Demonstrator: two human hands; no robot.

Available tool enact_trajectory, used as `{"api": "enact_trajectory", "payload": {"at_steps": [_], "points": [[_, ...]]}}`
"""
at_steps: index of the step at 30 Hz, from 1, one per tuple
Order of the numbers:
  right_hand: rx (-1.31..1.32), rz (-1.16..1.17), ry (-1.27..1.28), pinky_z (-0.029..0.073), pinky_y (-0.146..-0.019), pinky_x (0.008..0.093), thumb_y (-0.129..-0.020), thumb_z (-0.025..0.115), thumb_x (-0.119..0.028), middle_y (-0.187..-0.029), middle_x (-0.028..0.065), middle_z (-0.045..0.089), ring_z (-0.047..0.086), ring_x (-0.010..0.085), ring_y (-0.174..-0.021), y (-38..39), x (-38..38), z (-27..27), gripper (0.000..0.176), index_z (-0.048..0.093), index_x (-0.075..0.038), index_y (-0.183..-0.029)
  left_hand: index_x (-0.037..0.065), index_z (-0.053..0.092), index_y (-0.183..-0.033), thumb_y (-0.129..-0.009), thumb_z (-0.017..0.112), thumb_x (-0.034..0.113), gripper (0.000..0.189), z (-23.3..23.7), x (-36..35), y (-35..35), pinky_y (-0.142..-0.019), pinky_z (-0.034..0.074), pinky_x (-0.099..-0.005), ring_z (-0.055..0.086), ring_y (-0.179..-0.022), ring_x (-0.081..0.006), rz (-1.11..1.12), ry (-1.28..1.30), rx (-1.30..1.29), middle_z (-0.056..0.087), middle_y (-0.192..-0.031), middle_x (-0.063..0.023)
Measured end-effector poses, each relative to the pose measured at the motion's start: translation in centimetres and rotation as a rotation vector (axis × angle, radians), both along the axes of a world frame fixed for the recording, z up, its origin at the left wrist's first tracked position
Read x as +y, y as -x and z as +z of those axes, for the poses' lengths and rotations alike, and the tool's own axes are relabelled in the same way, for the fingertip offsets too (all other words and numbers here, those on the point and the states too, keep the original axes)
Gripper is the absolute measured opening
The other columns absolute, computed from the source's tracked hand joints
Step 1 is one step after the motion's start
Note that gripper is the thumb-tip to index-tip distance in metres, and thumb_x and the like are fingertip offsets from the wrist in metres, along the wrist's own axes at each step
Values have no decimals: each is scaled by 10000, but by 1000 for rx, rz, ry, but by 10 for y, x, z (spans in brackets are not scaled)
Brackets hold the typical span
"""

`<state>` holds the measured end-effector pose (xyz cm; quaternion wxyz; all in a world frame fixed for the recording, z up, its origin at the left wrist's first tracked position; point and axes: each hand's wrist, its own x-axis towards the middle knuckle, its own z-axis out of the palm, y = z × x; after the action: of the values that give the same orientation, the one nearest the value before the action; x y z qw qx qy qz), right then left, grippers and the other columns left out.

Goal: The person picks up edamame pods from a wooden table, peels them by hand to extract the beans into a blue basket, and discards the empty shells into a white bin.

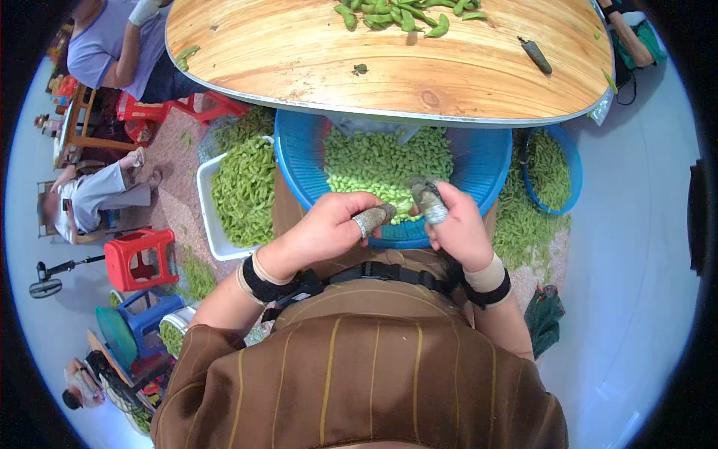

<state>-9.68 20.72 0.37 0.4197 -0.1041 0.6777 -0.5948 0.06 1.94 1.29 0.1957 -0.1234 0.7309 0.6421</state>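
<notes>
My left hand (333, 221) is closed in a pinch over the near side of a blue basin (299, 176). Grey, worn wrapping covers its thumb. Close beside it, my right hand (458, 228) is also closed, its thumb wrapped in silvery tape with a dark, dirty tip. Whatever the fingers hold is too small or hidden to name. Below and beyond both hands, shelled green beans (389, 161) fill the middle of the basin. On the wooden table (299, 67) above it lies a pile of green bean pods (404, 13).
A white tub (206, 202) of pods (243, 187) stands left of the basin. At the right are a blue basket (572, 168) of pods and loose pods (516, 239) on the floor. A red stool (142, 258) and a seated person (101, 191) are farther left.
</notes>
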Motion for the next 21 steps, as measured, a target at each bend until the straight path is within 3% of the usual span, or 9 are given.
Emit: {"api": "enact_trajectory", "payload": {"at_steps": [5, 7, 11, 12, 14, 15, 17, 19, 21], "points": [[-247, 12, 291, 340, -428, 201, -887, 573, -119, -608, -26, 475, 411, 52, -476, -4, -3, -6, 90, 572, -45, -938, -11, 610, -941, -928, 518, 190, 221, -10, 5, 5, -517, 391, -238, 454, -548, -84, 98, -156, 114, 562, -674, -12], [-466, 19, 435, 323, -424, 204, -876, 613, -162, -620, -25, 480, 403, 50, -479, -4, -2, -1, 141, 563, -46, -939, -30, 605, -928, -916, 529, 223, 265, -3, -2, 4, -468, 302, -231, 364, -481, -80, 90, -1009, -205, 481, -567, -3], [-614, 33, 549, 311, -428, 197, -868, 628, -192, -643, -25, 485, 391, 45, -481, -4, -3, 3, 177, 557, -45, -938, -30, 601, -879, -894, 563, 242, 275, 2, 1, 6, -453, 262, -231, 339, -455, -76, 55, -1205, -257, 439, -538, 9], [-617, 30, 544, 311, -428, 197, -868, 628, -192, -643, -25, 485, 391, 45, -481, -4, -2, 2, 177, 557, -45, -938, -30, 601, -879, -894, 563, 242, 275, 2, 0, 7, -453, 262, -231, 339, -455, -76, 55, -1210, -260, 439, -538, 9], [-513, 16, 487, 317, -431, 193, -864, 628, -191, -653, -27, 494, 394, 40, -484, -2, -1, 0, 177, 559, -44, -935, -21, 606, -846, -868, 613, 224, 246, 4, -3, 11, -462, 321, -213, 400, -471, -73, 45, -639, -129, 502, -586, 0], [-516, 20, 485, 317, -431, 193, -864, 628, -191, -653, -27, 494, 394, 40, -484, -1, -2, -2, 177, 559, -44, -935, -21, 606, -846, -868, 613, 224, 246, 1, -3, 11, -462, 321, -213, 400, -471, -73, 50, -641, -130, 502, -586, 0], [-363, 97, 306, 322, -434, 189, -862, 629, -186, -672, -27, 507, 398, 32, -491, -4, -5, -5, 166, 561, -50, -930, 21, 618, -821, -884, 570, 143, 146, -12, -5, 9, -488, 381, -220, 466, -518, -65, -187, -81, 221, 537, -609, 4], [-461, 97, 353, 322, -433, 189, -861, 631, -189, -673, -28, 509, 398, 32, -493, -2, -5, -4, 165, 560, -54, -926, 34, 621, -828, -877, 576, 132, 118, -9, -2, 9, -457, 382, -198, 478, -489, -56, -197, -27, 283, 588, -627, -22], [-557, 99, 398, 323, -433, 189, -861, 632, -192, -674, -28, 512, 399, 32, -495, -1, -4, -2, 164, 560, -58, -921, 28, 618, -832, -907, 553, 198, 197, 3, -5, 10, -417, 377, -186, 487, -451, -59, -99, -479, -163, 618, -637, -55]]}}
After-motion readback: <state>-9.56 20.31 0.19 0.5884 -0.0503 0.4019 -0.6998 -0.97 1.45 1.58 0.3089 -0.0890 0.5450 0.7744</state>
